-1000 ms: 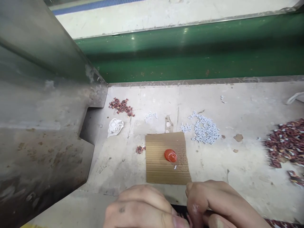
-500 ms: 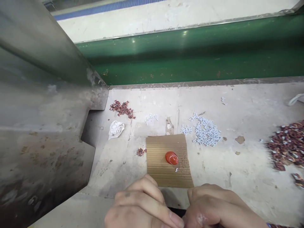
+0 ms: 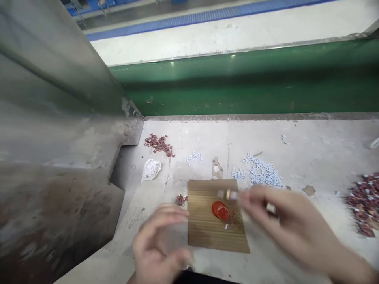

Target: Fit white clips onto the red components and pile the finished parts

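My right hand (image 3: 284, 225) reaches over the right side of a brown cardboard piece (image 3: 204, 238), thumb and forefinger pinched on a small pale and brown piece (image 3: 228, 195), blurred by motion. Something whitish also shows among its curled fingers, too smeared to name. A glossy red blob (image 3: 220, 210) lies on the cardboard just below that piece, with a tiny white S-shaped bit (image 3: 226, 226) beside it. To the left of the cardboard, my left hand (image 3: 160, 240) is held with thumb and fingers apart and nothing between them.
Small white curved pieces (image 3: 265, 173) are heaped behind my right hand. Dark red pieces lie in a pile (image 3: 365, 201) at far right and a smaller group (image 3: 160, 145) at left, near crumpled white material (image 3: 151, 169). A metal panel (image 3: 65, 150) rises at left; a green wall (image 3: 237, 85) stands behind.
My hands were together at the lower edge and have parted. The right has gone forward over the cardboard with the small piece; the left has opened and moved slightly left. The view has tilted up.
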Available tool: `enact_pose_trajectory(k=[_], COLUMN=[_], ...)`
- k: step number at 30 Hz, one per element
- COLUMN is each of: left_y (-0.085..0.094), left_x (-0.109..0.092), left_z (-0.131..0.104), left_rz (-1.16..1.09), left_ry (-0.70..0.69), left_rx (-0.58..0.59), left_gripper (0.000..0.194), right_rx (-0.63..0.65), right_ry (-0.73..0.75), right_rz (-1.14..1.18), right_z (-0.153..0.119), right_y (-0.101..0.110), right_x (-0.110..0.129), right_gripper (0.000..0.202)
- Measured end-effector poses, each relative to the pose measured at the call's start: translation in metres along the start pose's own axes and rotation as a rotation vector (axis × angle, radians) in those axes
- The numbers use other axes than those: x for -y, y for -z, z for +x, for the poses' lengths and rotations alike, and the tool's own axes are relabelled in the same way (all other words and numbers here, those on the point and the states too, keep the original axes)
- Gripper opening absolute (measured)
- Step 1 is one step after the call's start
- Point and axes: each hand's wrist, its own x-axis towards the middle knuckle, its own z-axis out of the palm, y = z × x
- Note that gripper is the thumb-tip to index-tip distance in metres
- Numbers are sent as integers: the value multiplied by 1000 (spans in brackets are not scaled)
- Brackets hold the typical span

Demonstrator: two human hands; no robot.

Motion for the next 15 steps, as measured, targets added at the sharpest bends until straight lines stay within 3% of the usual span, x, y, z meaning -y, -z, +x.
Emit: enact_pose_trajectory(k=[2,5,8,12,15], left_y=[19,32,27,18,20], left_x=[14,28,34,40,46], left_z=[4,8,10,13,14], left_rz=[203,381,475,556,581], left_ry=[74,100,71,48,25], left_rx=[65,186,300,352,351], left_gripper=[15,30,38,42,34], right_rx=[-86,-117,-54,-18,-21], right_ry=[-99,-253,-298,-325,-306], right_rz=[-194,-438,-573,-632,-617], right_z=[45,112,154,163,136], right_y=[14,32,43,50,58], right_x=[-43,-97,-121,-124,-119], right_gripper=[42,36,43,46,36])
